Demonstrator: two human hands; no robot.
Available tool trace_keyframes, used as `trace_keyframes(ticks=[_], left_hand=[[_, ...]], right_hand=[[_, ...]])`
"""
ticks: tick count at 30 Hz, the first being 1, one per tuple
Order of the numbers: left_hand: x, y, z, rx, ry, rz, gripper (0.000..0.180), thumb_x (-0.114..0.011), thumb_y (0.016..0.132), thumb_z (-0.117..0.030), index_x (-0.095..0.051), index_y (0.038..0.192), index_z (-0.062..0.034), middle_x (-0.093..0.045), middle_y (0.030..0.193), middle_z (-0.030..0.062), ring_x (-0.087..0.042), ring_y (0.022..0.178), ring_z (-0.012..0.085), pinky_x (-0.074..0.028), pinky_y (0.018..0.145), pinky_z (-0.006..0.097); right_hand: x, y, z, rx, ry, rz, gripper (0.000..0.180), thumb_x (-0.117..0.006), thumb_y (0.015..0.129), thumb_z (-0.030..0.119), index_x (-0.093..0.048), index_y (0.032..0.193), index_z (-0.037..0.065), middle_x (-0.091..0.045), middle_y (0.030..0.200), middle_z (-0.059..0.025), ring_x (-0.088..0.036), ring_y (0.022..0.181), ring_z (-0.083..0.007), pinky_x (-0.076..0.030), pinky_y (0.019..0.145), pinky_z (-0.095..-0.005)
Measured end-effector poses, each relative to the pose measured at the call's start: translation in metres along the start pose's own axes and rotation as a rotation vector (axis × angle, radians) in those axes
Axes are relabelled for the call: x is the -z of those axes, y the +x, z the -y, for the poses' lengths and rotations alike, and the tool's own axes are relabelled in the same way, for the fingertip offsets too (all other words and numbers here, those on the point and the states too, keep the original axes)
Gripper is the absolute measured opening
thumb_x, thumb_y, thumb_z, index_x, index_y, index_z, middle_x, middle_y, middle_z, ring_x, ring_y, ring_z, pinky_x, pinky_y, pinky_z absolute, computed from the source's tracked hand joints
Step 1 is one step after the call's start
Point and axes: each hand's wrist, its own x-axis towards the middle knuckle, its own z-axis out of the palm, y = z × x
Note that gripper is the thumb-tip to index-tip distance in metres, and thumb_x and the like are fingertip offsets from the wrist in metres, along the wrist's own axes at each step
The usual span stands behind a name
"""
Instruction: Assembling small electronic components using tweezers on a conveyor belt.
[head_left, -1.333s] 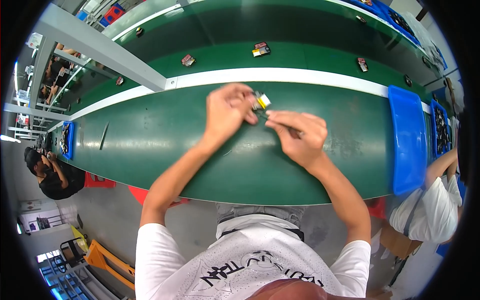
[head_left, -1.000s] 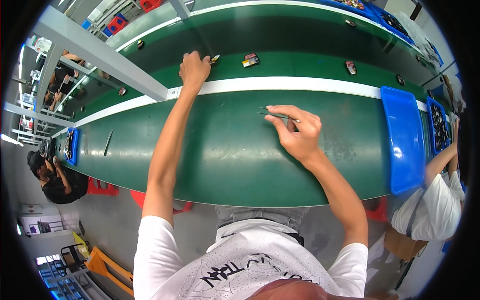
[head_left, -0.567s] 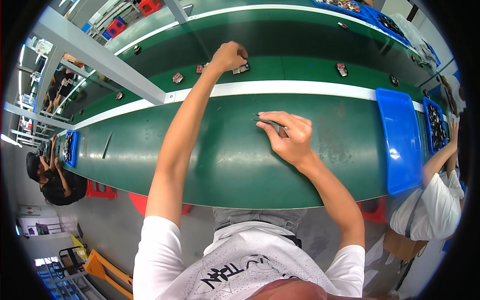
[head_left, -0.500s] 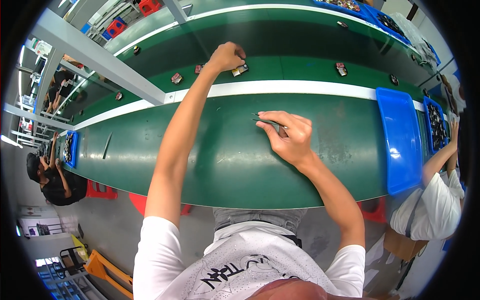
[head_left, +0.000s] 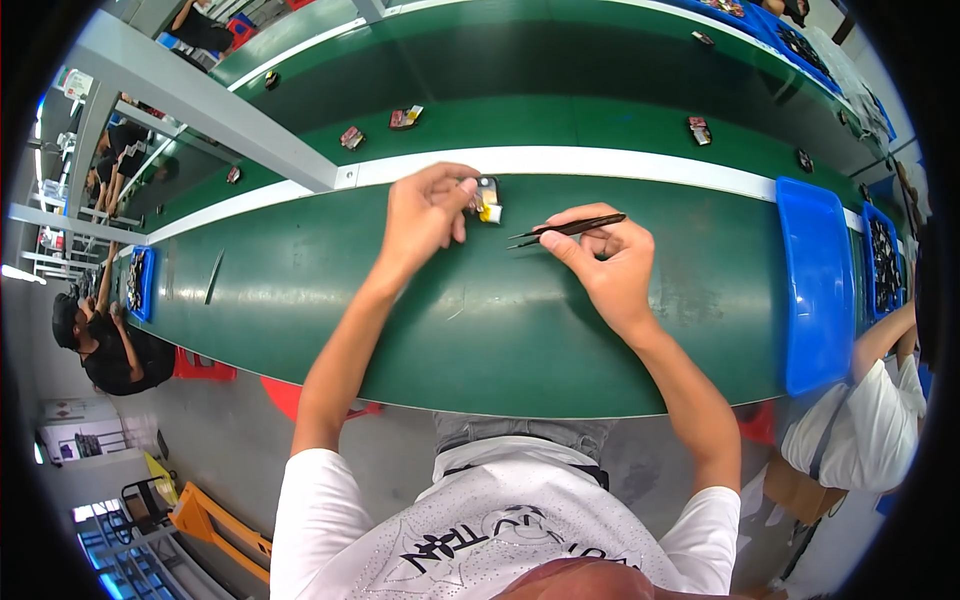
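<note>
"Where's the small part point(head_left: 488, 201)?"

"In the left hand point(head_left: 420, 217), over the tabletop point(head_left: 600, 350), near the white rail point(head_left: 570, 162). The fingers pinch its left side, probably so the yellow-and-white end stays exposed."

"And the right hand point(head_left: 614, 262)?"

"Its fingers grip dark tweezers point(head_left: 592, 223) partway along, seemingly for fine control. The tips stand slightly apart, pointing toward the part without touching it."

"Why is the blue tray point(head_left: 815, 290) off to the right?"

"Perhaps to leave both hands elbow room. Similar pieces point(head_left: 405, 118) lie beyond the rail, on the green strip point(head_left: 560, 120), spaced apart, maybe for picking up singly."
</note>
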Motion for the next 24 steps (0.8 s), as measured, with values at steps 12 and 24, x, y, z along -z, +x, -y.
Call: trace_keyframes(ticks=[12, 24], left_hand=[[-0.044, -0.041, 0.019, -0.046, -0.248, -0.004, 0.022, -0.063, 0.100, -0.008, -0.063, 0.111, 0.0102, -0.070, 0.083, 0.0140, -0.069, 0.060, 0.0164, -0.055, 0.049, 0.026], [-0.058, -0.046, 0.019, -0.074, -0.222, 0.019, 0.024, -0.061, 0.101, -0.007, -0.059, 0.116, 0.0110, -0.070, 0.087, 0.0162, -0.070, 0.063, 0.0183, -0.058, 0.050, 0.027]], right_hand=[[0.003, -0.006, -0.008, -0.010, -0.079, -0.026, 0.011, -0.081, 0.083, -0.001, -0.074, 0.093, -0.002, -0.062, 0.069, 0.0048, -0.038, 0.051, 0.0021, -0.027, 0.046, -0.0186], [0.014, -0.011, -0.017, 0.107, -0.281, -0.009, 0.014, -0.082, 0.082, 0.002, -0.075, 0.093, -0.001, -0.056, 0.058, 0.0033, -0.035, 0.046, 0.0006, -0.024, 0.043, -0.0215]])
